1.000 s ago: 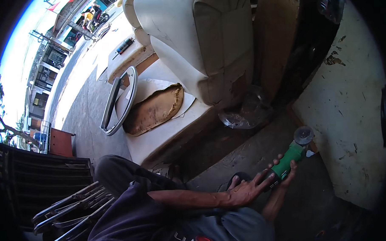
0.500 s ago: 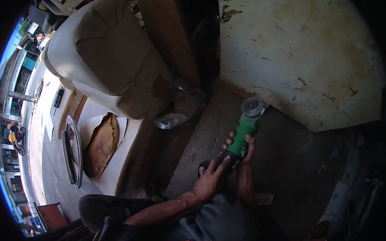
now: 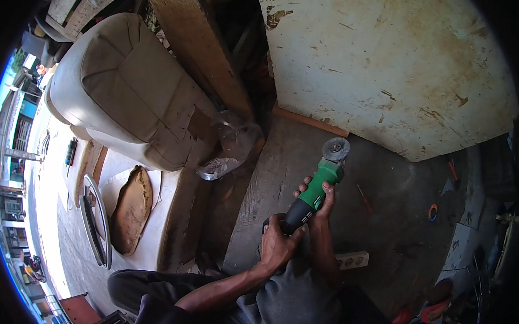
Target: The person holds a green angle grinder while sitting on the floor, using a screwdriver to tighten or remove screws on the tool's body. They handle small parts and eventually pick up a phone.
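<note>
An angle grinder (image 3: pixel 315 190) with a green body and a black rear handle slants across the middle, its round disc (image 3: pixel 335 150) at the far end. The disc stands clear of the tall white panel's lower edge. Wrapped round the green body from beneath, my right hand (image 3: pixel 325 204) shows its thumb on one side and fingertips on the other. My left hand (image 3: pixel 279 245) is closed at the black rear end, with the thumb along its side; the cord is not clearly visible there.
A stained white panel (image 3: pixel 393 71) stands ahead right. Left are a beige upholstered seat (image 3: pixel 125 81), a clear plastic bag (image 3: pixel 219 166), a tan padded piece (image 3: pixel 133 215) and a curved grey frame (image 3: pixel 106 224). On the floor lie a screwdriver (image 3: pixel 365 198), a tape roll (image 3: pixel 433 213) and a socket strip (image 3: pixel 353 260).
My left hand has slid back along the grinder to its rear end. The right hand keeps its hold. The view has shifted slightly and become brighter.
</note>
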Motion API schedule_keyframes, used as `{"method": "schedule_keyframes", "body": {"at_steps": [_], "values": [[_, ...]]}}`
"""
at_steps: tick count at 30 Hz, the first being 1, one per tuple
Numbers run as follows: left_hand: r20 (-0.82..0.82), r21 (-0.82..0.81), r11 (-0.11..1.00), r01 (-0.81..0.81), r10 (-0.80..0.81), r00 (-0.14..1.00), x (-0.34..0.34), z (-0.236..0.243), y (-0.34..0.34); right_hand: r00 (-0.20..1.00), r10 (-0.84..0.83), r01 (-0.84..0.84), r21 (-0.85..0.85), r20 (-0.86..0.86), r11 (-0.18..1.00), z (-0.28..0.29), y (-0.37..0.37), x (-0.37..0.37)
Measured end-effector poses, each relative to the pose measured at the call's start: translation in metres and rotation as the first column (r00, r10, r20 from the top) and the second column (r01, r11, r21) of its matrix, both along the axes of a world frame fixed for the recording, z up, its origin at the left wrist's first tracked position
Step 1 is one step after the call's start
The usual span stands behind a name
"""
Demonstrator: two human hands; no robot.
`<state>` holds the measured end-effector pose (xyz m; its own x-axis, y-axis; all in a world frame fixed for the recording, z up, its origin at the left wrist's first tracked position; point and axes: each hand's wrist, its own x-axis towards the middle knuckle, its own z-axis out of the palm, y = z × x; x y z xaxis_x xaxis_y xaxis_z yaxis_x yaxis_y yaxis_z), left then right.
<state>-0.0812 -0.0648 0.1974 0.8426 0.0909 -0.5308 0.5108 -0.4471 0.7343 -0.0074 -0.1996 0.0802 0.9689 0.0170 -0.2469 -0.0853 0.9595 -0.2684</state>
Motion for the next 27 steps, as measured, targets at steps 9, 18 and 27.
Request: {"method": "schedule_keyframes", "body": {"at_steps": [9,18,27], "values": [[-0.038,0.094,0.991,-0.096,0.100,0.994,0.000,-0.041,0.006,0.991,0.137,-0.134,0.297,0.009,0.945,-0.081,0.030,-0.005],[0.098,0.135,0.982,0.135,-0.149,0.984,-0.022,-0.066,0.016,0.982,0.177,-0.187,0.369,0.060,0.910,-0.091,0.026,-0.017],[0.217,0.306,0.905,0.297,-0.370,0.903,-0.017,-0.061,0.021,0.988,0.112,-0.148,0.468,0.103,0.871,-0.082,0.016,-0.017]]}}
